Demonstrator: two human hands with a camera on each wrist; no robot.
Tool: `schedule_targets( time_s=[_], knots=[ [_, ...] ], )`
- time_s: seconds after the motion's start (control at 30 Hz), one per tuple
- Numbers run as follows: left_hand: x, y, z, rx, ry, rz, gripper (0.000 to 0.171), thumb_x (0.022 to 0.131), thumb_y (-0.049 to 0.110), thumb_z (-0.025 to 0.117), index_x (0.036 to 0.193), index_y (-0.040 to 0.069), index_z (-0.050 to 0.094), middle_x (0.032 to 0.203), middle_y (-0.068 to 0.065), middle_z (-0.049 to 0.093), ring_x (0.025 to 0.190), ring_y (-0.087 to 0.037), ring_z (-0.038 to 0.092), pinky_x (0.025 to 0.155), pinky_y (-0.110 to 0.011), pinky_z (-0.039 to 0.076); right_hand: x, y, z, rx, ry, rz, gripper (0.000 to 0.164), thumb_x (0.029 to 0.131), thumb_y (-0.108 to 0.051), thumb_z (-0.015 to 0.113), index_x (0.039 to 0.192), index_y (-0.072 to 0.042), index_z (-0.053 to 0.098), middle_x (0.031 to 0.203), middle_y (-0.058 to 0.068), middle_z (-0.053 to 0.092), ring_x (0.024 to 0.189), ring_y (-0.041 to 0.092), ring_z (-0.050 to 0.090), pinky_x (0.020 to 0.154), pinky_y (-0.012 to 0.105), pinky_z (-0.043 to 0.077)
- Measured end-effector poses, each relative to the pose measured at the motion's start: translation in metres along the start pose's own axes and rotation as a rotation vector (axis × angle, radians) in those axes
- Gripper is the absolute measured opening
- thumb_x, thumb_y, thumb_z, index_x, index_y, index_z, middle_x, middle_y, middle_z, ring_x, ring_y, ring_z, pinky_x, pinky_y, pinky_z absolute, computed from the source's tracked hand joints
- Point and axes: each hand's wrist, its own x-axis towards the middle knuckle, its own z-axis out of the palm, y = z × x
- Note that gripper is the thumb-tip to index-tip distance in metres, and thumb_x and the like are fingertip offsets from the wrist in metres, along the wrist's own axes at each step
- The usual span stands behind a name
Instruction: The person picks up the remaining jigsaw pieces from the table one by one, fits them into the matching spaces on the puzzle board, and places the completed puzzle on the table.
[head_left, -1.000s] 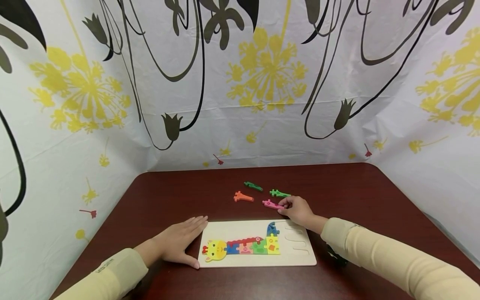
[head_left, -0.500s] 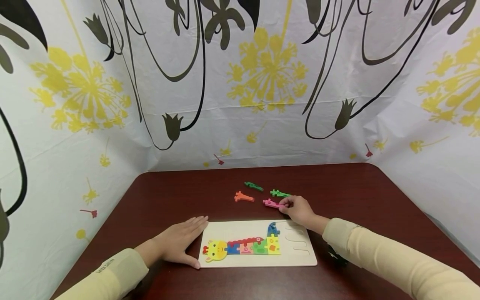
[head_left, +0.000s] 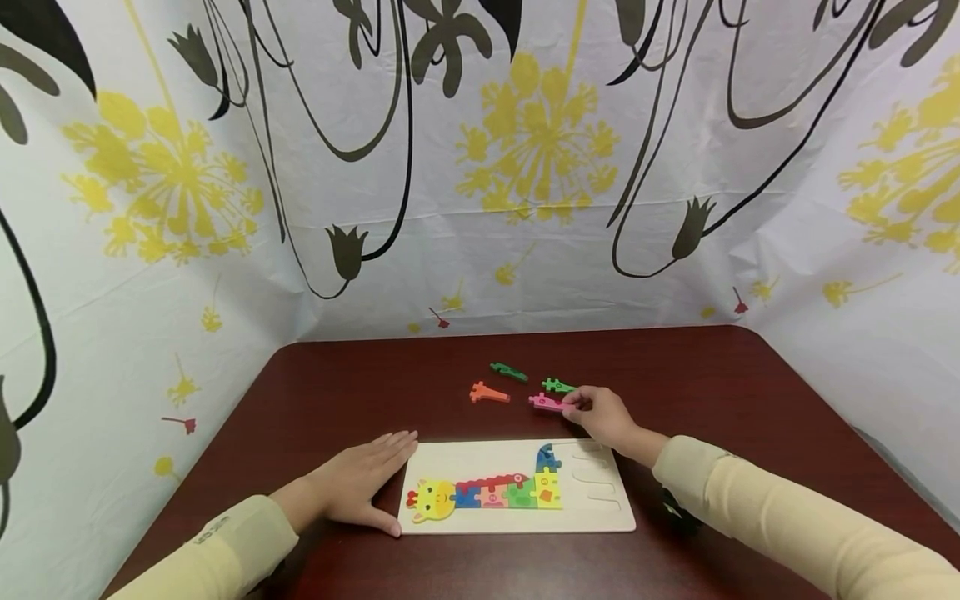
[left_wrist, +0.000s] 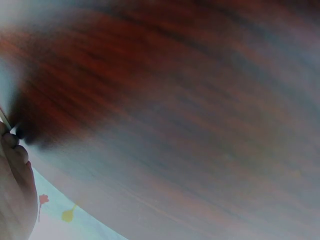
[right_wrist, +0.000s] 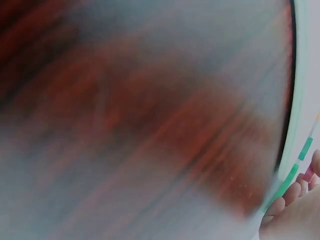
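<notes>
In the head view a pale wooden puzzle board (head_left: pixel 517 522) lies on the table with a giraffe of coloured pieces in it. My left hand (head_left: pixel 358 485) rests at the board's left edge, fingers straight and thumb spread toward the near corner. Beyond the board, my right hand (head_left: pixel 602 417) pinches one end of a pink puzzle piece (head_left: pixel 546 402) between thumb and fingers. A light green piece (head_left: pixel 557 386) lies just behind it. In the right wrist view, the pink piece (right_wrist: pixel 308 174) shows partly between the fingers. Only the left hand's edge (left_wrist: pixel 17 195) enters the left wrist view.
An orange piece (head_left: pixel 489 392) and a dark green piece (head_left: pixel 509 372) lie left of the right hand on the dark red table (head_left: pixel 360 375). Outlined slots (head_left: pixel 596 482) show at the board's right end. A patterned white cloth (head_left: pixel 420 192) hangs around the table.
My right hand has shifted slightly away from the board, with the pink piece in its pinch. The left hand and the board stay in place.
</notes>
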Motion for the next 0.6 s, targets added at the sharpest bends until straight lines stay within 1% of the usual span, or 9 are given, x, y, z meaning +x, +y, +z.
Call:
schedule_targets(
  time_s=[0.13, 0.27, 0.37, 0.6],
  knots=[
    [0.000, 0.000, 0.000, -0.002, 0.002, -0.001, 0.116, 0.076, 0.086, 0.042, 0.154, 0.003, 0.020, 0.160, -0.011, 0.017, 0.146, -0.024, 0.016, 0.115, -0.040, 0.022, -0.001, 0.001, -0.003, 0.012, 0.005, -0.037, 0.010, 0.091, -0.009, 0.068, 0.100, -0.004, 0.068, 0.088, 0.006, 0.061, 0.077, 0.022, 0.052, 0.061, 0.030, 0.046],
    [-0.001, 0.000, 0.000, 0.001, 0.007, 0.006, 0.116, 0.077, 0.085, 0.042, 0.154, 0.002, 0.020, 0.160, -0.012, 0.017, 0.146, -0.024, 0.016, 0.115, -0.040, 0.022, -0.002, 0.003, -0.004, 0.012, -0.002, -0.041, 0.009, 0.092, -0.010, 0.068, 0.099, -0.004, 0.068, 0.087, 0.006, 0.060, 0.076, 0.021, 0.051, 0.059, 0.030, 0.045],
    [-0.001, -0.001, -0.001, 0.002, 0.009, 0.009, 0.116, 0.077, 0.085, 0.042, 0.154, 0.002, 0.020, 0.160, -0.012, 0.018, 0.146, -0.024, 0.017, 0.115, -0.040, 0.023, -0.003, 0.004, -0.005, 0.018, 0.000, -0.049, 0.009, 0.092, -0.010, 0.068, 0.099, -0.005, 0.068, 0.086, 0.006, 0.060, 0.075, 0.021, 0.051, 0.058, 0.030, 0.045],
    [0.000, 0.000, -0.001, -0.005, 0.007, 0.010, 0.116, 0.077, 0.085, 0.042, 0.154, 0.002, 0.020, 0.160, -0.011, 0.018, 0.146, -0.025, 0.017, 0.115, -0.040, 0.023, -0.009, 0.005, -0.012, 0.021, -0.012, -0.110, 0.013, 0.092, -0.012, 0.068, 0.103, -0.005, 0.067, 0.087, 0.005, 0.059, 0.076, 0.021, 0.051, 0.060, 0.032, 0.045]
  ],
)
